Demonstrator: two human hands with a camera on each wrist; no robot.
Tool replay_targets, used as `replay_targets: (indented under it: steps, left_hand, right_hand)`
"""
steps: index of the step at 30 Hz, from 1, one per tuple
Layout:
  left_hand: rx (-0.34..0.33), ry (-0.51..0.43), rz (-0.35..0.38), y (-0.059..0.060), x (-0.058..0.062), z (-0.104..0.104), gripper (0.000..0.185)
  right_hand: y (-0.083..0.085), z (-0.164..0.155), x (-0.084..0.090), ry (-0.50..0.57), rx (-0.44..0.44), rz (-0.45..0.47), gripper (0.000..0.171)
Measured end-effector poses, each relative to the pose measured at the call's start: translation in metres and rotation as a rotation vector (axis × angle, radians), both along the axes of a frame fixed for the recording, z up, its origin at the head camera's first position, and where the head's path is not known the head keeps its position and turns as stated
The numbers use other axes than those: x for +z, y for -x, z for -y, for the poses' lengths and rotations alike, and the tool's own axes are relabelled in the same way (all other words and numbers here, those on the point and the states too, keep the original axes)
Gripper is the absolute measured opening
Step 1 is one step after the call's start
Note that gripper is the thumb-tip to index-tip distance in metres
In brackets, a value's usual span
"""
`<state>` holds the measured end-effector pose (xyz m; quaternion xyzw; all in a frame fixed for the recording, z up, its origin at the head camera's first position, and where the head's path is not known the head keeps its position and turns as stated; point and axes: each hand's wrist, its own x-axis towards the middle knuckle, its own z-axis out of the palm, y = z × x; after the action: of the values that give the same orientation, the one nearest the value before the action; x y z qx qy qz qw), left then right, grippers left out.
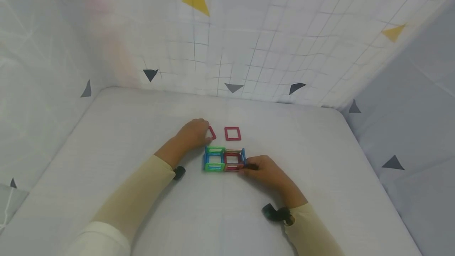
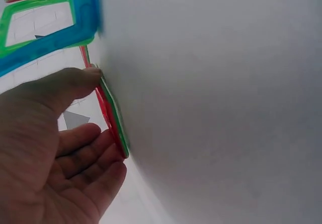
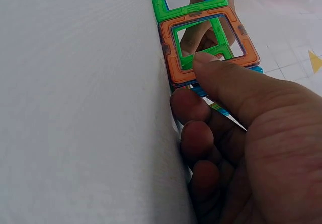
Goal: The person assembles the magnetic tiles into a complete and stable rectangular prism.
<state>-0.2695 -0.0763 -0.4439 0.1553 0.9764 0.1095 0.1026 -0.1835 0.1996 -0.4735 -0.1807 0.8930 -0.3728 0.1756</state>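
Low walls of square magnetic tiles stand joined in a two-cell box: green tiles (image 1: 215, 164) on the left half, orange tiles (image 3: 246, 43) on the right, a blue tile (image 1: 243, 156) at the right end. Red squares show inside the right cell. With thumb on the orange tile and fingers curled by the end, my right hand (image 1: 266, 173) holds that corner. Behind the box's left end, my left hand (image 1: 192, 134) grips a red square tile (image 1: 212, 132) lying flat, thumb and fingertips on opposite edges. In the left wrist view a green layer (image 2: 118, 126) shows along this tile.
Another red square tile (image 1: 232, 140) lies flat behind the box, right of the left hand. The white table (image 1: 220, 224) reaches back to a white wall (image 1: 249, 50) with grid lines and triangles. Grey-white walls flank both sides.
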Motion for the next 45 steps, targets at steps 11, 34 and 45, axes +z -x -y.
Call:
replay_targets:
  steps: [11,34,45]
  left_hand:
    - [-0.048,-0.008,-0.071,-0.007,0.029,0.0,0.056]
    - [-0.194,-0.011,-0.028,-0.057,0.07,-0.017,0.061]
    - [-0.27,0.007,0.066,-0.072,0.069,-0.013,0.057]
  right_hand:
    - [0.001,-0.002,-0.002,-0.017,-0.013,0.01,0.011]
    - [0.002,-0.004,-0.004,0.016,0.002,0.017,0.012]
    - [0.001,-0.002,-0.005,0.02,-0.001,0.019,0.013]
